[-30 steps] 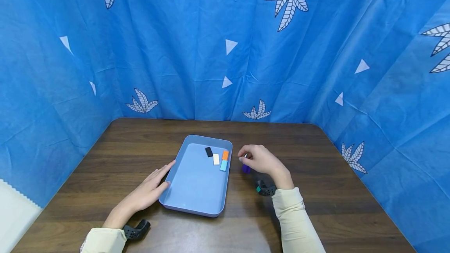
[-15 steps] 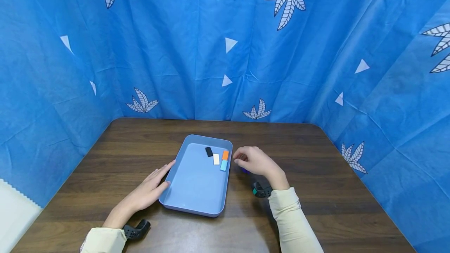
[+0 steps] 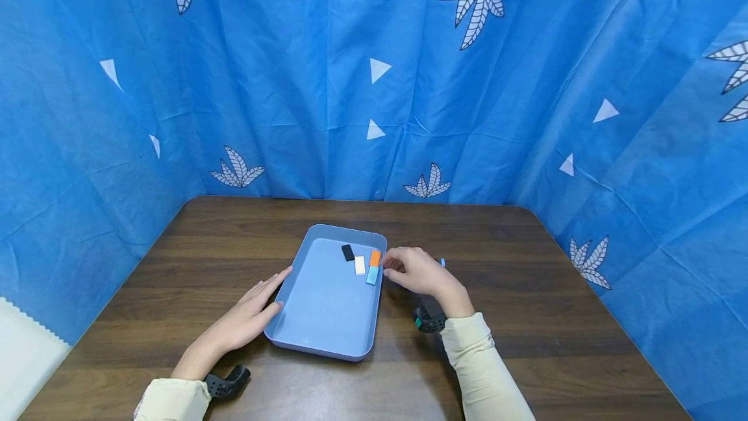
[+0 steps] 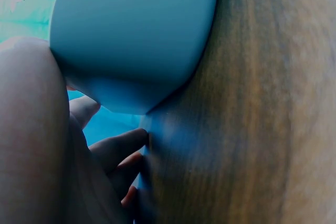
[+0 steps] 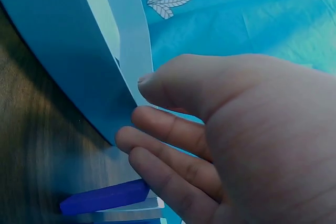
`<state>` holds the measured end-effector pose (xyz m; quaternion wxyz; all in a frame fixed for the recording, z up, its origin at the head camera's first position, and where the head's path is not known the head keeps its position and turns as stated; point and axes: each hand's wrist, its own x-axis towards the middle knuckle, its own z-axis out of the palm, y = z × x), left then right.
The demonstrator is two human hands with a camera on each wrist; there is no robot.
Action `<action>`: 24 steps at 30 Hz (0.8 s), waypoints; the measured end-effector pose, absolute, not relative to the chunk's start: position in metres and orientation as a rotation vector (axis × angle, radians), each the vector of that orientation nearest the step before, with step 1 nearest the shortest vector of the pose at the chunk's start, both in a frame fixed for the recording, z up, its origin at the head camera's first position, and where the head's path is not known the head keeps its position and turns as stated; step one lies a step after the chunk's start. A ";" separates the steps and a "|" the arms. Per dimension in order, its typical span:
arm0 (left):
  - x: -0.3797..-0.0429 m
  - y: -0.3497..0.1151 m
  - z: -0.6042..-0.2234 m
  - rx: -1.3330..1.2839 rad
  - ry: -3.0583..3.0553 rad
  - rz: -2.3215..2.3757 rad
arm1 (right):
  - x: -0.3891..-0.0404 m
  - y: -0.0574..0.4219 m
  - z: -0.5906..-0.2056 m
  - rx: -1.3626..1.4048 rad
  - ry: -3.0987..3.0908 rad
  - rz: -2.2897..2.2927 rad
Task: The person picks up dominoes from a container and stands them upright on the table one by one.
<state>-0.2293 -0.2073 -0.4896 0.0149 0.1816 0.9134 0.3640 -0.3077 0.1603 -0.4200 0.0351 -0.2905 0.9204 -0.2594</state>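
Observation:
My left hand (image 3: 248, 317) rests along the left wall of a blue tray (image 3: 323, 351), its fingers stretched out. In the left wrist view those fingers (image 4: 118, 148) lie beside the tray's outer wall (image 4: 136, 30). At the opposite side is my right hand (image 3: 422, 273), fingers loosely bent, tips right at the tray's right rim. Nothing shows between its thumb and fingers in the right wrist view. Inside the tray lie small rectangular blocks: black (image 3: 347, 253), white (image 3: 359, 265), orange (image 3: 374, 258) and light blue (image 3: 372, 275).
Below the right fingers a purple block (image 5: 105, 198) lies on the table, a white piece (image 5: 152, 204) beside it. A small blue piece (image 3: 442, 262) peeks out behind the right hand in the head view. Blue curtains (image 3: 362, 83) surround the wooden table (image 3: 526, 317).
My right hand has moved left to the tray's rim. The purple block that showed under it is now hidden in the head view, and a blue piece has come into sight. The left hand stays still.

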 end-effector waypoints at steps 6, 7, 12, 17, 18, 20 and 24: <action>-0.231 -0.208 -0.490 0.567 2.844 1.136 | -0.310 0.161 -0.422 -0.869 2.838 -0.786; -0.231 -0.208 -0.490 0.567 2.844 1.136 | -0.310 0.161 -0.422 -0.861 2.839 -0.784; -0.232 -0.209 -0.491 0.567 2.839 1.138 | -0.312 0.161 -0.424 -0.867 2.838 -0.778; -0.233 -0.210 -0.491 0.562 2.834 1.138 | -0.311 0.159 -0.423 -0.873 2.836 -0.788; -0.233 -0.210 -0.491 0.562 2.833 1.139 | -0.311 0.159 -0.423 -0.873 2.835 -0.788; -0.232 -0.210 -0.490 0.558 2.830 1.140 | -0.311 0.159 -0.422 -0.873 2.835 -0.787; -0.232 -0.210 -0.489 0.555 2.826 1.139 | -0.310 0.158 -0.421 -0.864 2.832 -0.784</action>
